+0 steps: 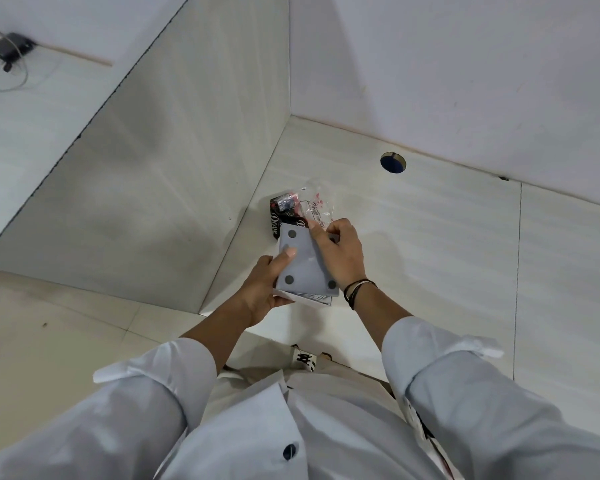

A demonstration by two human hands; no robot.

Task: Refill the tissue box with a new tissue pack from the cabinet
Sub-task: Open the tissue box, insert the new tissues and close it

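1. Sleeves (153,386) – white, rolled back; both forearms reach forward over the tabletop (430,237).
2. Left hand (262,289) – closed on the near-left edge of the tissue box (303,268), thumb across its grey underside.
3. Right hand (340,252) – gripping the box's far-right edge.
4. Step, judged – closing the upturned box; next, turn it upright.
5. Tissue pack – not visible, likely inside.
6. Plastic wrapper (314,204), dark carton (283,211) – just beyond.

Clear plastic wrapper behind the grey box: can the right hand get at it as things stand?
Probably yes. The right hand already lies next to the clear wrapper, nothing between them, though it is gripping the grey box along with the left hand.
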